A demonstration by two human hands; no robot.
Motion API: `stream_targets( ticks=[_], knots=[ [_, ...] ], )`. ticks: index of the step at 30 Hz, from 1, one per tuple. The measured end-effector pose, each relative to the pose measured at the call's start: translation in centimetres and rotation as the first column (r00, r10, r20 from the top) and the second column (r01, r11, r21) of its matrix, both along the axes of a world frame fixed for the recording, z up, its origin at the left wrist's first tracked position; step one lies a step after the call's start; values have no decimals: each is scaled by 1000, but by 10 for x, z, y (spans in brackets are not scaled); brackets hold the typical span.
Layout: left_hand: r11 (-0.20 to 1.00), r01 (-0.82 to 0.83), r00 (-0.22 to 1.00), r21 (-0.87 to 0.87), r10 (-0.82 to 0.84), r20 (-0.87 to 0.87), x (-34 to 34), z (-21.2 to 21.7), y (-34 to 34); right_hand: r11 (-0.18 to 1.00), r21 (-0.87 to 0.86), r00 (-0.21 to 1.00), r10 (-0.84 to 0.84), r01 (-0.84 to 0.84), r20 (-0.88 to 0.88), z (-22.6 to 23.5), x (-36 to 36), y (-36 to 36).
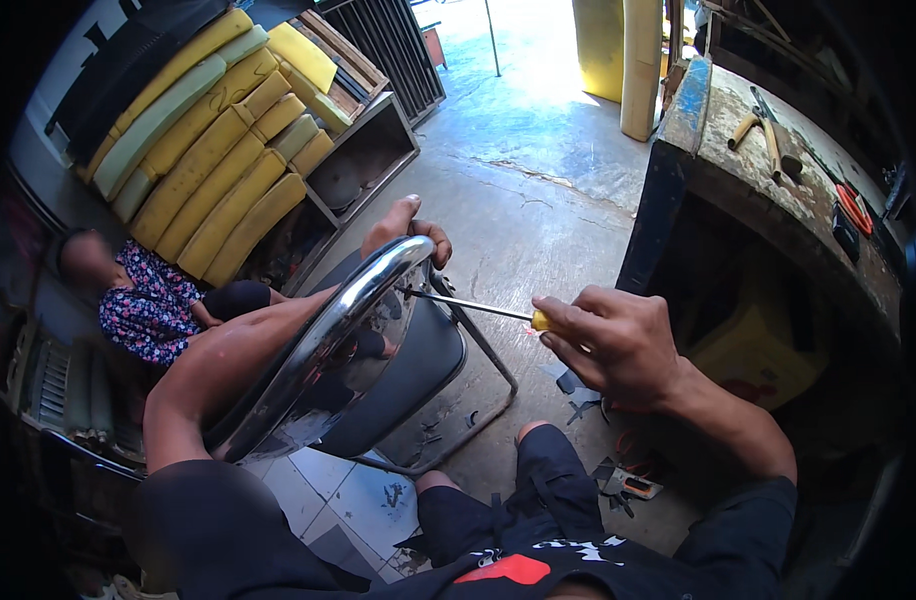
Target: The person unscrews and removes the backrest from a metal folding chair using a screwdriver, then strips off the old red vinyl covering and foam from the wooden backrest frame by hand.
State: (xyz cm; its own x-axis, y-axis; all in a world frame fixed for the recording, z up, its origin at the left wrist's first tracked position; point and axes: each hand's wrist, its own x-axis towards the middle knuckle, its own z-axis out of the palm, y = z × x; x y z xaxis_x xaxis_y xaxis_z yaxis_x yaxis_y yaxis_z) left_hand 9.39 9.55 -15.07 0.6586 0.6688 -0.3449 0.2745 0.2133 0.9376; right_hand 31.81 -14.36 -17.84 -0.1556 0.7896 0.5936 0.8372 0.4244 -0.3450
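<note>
A folding-type chair with a chromed tube frame (353, 297) and a dark padded seat (415, 372) stands tilted before me. My left arm reaches along the far side of the chair's back, and my left hand (406, 232) is curled over the far end of the chrome tube. In my right hand (618, 342) is a screwdriver (478, 306), its yellow handle mostly hidden by my closed fingers. Its thin metal shaft points left, and the tip meets the inner side of the back frame just below my left hand. What exactly the tip touches is too small to tell.
At left a person in a floral top (148, 300) sits beside stacked yellow foam pads (213, 150). A worn workbench (748, 140) on the right bears pliers-like tools (768, 135) and an orange-handled tool (854, 210). Dark scraps and a cutter-like tool (638, 486) lie on the floor.
</note>
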Motion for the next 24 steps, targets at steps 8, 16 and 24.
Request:
stream_targets(
  ticks=[8,16,24],
  knots=[
    [998,-32,996,53,37,-87,0,7,-6,992,77,962,-120,104,246,-3,-9,-5],
    [987,-55,996,151,65,-67,8,5,-15,992,-117,977,-10,36,213,3,-6,-11],
    [987,-29,994,156,45,-100,6,7,-12,877,-424,905,28,-226,-425,11,4,2]
  ],
)
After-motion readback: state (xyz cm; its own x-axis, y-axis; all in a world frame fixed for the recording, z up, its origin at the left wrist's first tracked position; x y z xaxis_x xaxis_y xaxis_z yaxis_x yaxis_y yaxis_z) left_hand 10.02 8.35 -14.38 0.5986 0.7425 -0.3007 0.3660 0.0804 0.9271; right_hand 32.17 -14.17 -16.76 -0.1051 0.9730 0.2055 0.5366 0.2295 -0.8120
